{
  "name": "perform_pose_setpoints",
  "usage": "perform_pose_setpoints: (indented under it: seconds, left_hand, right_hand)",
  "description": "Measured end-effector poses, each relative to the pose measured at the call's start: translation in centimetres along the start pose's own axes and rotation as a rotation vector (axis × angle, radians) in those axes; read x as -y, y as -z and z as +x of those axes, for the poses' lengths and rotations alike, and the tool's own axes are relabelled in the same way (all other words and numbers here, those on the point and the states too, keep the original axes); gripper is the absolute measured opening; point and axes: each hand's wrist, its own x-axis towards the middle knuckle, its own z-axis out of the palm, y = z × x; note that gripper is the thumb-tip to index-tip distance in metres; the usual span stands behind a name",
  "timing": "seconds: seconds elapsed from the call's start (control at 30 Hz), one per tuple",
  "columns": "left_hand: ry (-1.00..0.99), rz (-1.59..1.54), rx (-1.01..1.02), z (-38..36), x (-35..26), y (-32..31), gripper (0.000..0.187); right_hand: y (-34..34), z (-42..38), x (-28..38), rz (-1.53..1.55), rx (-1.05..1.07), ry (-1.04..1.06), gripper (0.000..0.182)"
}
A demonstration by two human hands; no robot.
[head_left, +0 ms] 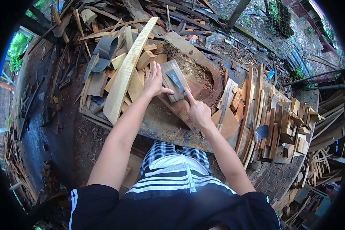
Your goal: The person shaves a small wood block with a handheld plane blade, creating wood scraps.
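Hands are working one wooden blank (171, 78) on the chopping block (203, 73); left hand (154, 80) is lying spread, steadying its left edge; right hand (197, 109) is gripping the blade (178, 82), whose long axis is running diagonally across the blank's face.

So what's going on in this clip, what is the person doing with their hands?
A person leans over a worn wooden workbench outdoors, amid heaps of wood offcuts. The left hand lies flat, holding down a small grey wood piece. The right hand holds a flat blade tool, its grip closed around the handle end, the blade lying on the wood piece. A long pale board lies to the left of the hands, and thin curved strips are stacked on the right.
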Motion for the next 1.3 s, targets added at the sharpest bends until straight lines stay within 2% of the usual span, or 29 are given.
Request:
perform_pose_setpoints:
  seconds: [0.1, 0.2, 0.33, 0.57, 0.77, 0.87, 0.93, 1.0, 1.1, 1.2, 1.3]
  left_hand:
    - [-0.044, -0.105, -0.091, -0.4, 0.7, -1.0, 0.161]
    - [-0.049, -0.202, -0.108, -0.4, 1.0, -1.3, 0.162]
    - [-0.022, -0.242, -0.104, -0.9, 0.8, -1.0, 0.162]
    - [0.007, -0.221, -0.023, -1.0, 0.6, -1.2, 0.157]
    - [0.044, -0.142, -0.010, -0.9, 0.2, -0.9, 0.156]
    - [0.052, -0.133, -0.010, -1.1, 0.0, -0.6, 0.156]
    - [0.065, -0.144, -0.004, -1.0, 0.2, -0.8, 0.156]
    - [0.037, -0.148, -0.034, -0.9, 0.4, -1.3, 0.157]
    - [0.059, -0.142, 0.014, -0.8, 0.2, -0.8, 0.158]
    - [0.071, -0.082, 0.043, -0.7, 0.0, -0.4, 0.158]
    - [0.063, -0.100, 0.057, -0.7, 0.1, 0.0, 0.157]
  right_hand:
    - [1.1, -3.3, -0.4, -0.002, 0.096, -0.051, 0.054]
    - [1.3, -2.3, 0.2, 0.045, 0.152, -0.083, 0.054]
    - [0.2, 1.9, 1.9, 0.005, 0.068, -0.065, 0.053]
    - [0.9, -1.0, 1.4, -0.025, 0.101, -0.064, 0.052]
    - [0.3, 3.3, 3.4, -0.015, 0.060, -0.070, 0.051]
    - [0.7, 0.1, 2.4, -0.018, 0.073, -0.073, 0.052]
    - [1.8, -2.9, 1.8, 0.034, 0.192, -0.145, 0.053]
    - [1.1, -3.7, 1.1, 0.040, 0.199, -0.150, 0.054]
    - [0.2, -0.9, 0.9, 0.022, -0.031, -0.119, 0.054]
    - [0.3, -1.0, 0.6, 0.011, -0.030, -0.146, 0.053]
    - [0.9, -6.3, -0.9, 0.055, 0.031, -0.191, 0.055]
